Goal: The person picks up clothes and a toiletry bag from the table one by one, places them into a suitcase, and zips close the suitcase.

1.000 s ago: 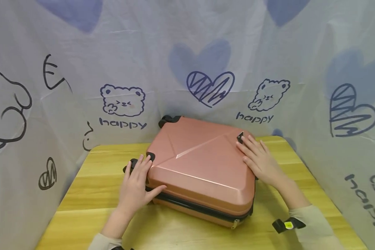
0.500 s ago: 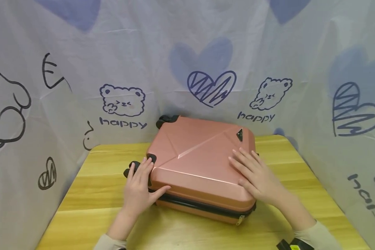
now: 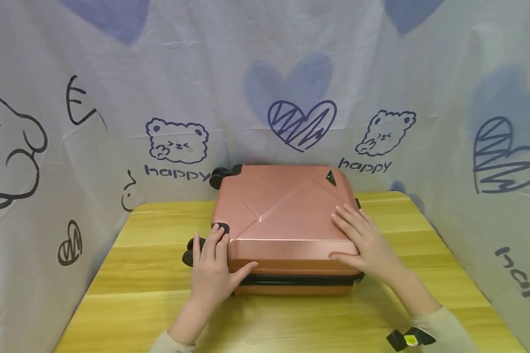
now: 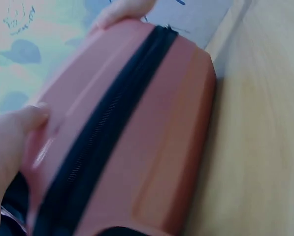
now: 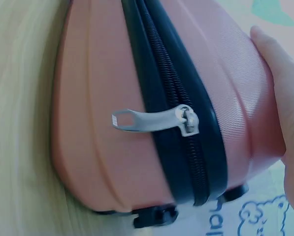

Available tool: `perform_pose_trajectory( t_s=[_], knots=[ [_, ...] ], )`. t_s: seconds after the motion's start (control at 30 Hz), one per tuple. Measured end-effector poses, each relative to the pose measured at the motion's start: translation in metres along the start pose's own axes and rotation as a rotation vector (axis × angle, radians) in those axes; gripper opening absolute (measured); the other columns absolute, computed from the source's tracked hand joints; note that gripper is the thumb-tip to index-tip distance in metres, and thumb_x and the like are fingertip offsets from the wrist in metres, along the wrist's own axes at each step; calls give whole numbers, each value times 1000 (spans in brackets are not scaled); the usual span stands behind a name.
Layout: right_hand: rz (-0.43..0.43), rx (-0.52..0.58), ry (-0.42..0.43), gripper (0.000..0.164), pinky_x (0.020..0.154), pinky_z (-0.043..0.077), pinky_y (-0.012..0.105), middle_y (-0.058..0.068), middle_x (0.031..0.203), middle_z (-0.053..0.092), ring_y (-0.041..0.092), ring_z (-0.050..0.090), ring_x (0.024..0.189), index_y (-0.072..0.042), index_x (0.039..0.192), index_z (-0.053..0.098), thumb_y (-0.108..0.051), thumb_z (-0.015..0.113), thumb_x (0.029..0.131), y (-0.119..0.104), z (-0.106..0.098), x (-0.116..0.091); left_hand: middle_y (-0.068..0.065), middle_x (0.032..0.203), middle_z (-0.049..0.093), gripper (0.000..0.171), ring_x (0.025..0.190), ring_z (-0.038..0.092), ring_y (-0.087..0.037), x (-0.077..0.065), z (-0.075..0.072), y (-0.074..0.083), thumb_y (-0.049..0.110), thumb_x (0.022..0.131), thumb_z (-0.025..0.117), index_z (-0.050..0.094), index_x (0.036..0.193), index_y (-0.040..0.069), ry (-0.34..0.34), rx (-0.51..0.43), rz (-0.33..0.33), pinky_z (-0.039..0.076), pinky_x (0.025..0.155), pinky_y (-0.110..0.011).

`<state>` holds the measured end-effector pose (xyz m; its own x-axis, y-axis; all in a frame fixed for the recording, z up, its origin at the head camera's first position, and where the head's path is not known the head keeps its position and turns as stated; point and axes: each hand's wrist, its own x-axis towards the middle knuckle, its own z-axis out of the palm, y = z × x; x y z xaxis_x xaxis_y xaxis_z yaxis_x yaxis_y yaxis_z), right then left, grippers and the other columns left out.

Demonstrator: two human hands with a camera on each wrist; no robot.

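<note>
A pink hard-shell suitcase (image 3: 287, 206) lies flat on the wooden table, its long zipped side facing me. My left hand (image 3: 214, 269) rests on its front left corner, fingers extended by the black corner guard (image 3: 223, 228) and thumb along the front. On the right, my right hand (image 3: 366, 245) lies on the top near the front right corner, with fingers spread and thumb at the front edge. A silver zipper pull (image 5: 151, 120) shows close up in the right wrist view, on the black zipper band (image 4: 102, 123) also seen in the left wrist view.
Black wheels (image 3: 221, 177) stick out from the suitcase's left end. Behind it hangs a white cloth (image 3: 247, 147) printed with hearts and bears, which also encloses both sides. The wooden tabletop (image 3: 137, 274) extends around the suitcase.
The suitcase has turned so its front side now lies square to me. My right hand has slid from near the triangular badge toward the front right corner; my left hand has shifted slightly right.
</note>
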<state>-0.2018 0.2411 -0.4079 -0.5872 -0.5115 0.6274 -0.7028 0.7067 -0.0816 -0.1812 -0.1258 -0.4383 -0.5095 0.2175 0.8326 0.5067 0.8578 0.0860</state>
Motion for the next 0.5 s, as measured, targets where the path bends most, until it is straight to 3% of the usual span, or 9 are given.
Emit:
perform_pose_trajectory(
  t_s=[0.13,0.27,0.4,0.5],
  knots=[
    [60,50,-12,87,125,6,31,17,149,46,28,30,148,-7,144,48,-73,44,87,10,4,-2,-19,131,59,83,134,48,-36,13,-6,2,70,81,60,57,127,1,-162,29,69,27,114,-63],
    [99,93,-5,87,125,7,30,17,150,45,29,29,148,-7,144,48,-72,48,86,17,6,-3,-16,141,55,90,138,44,-34,30,-10,1,65,76,68,50,142,7,-313,52,143,31,115,-57],
    [185,145,-22,85,125,11,31,16,152,41,32,29,147,-8,146,44,-64,61,84,24,8,-5,-15,146,51,98,140,43,-33,40,-8,0,69,72,71,44,147,12,-399,32,158,33,115,-53],
    [280,188,-40,85,124,17,40,14,156,37,34,28,147,-11,150,39,-50,72,82,26,8,-7,-15,148,48,98,141,42,-33,43,-5,0,69,73,70,42,148,13,-432,4,153,33,116,-52]
  ],
)
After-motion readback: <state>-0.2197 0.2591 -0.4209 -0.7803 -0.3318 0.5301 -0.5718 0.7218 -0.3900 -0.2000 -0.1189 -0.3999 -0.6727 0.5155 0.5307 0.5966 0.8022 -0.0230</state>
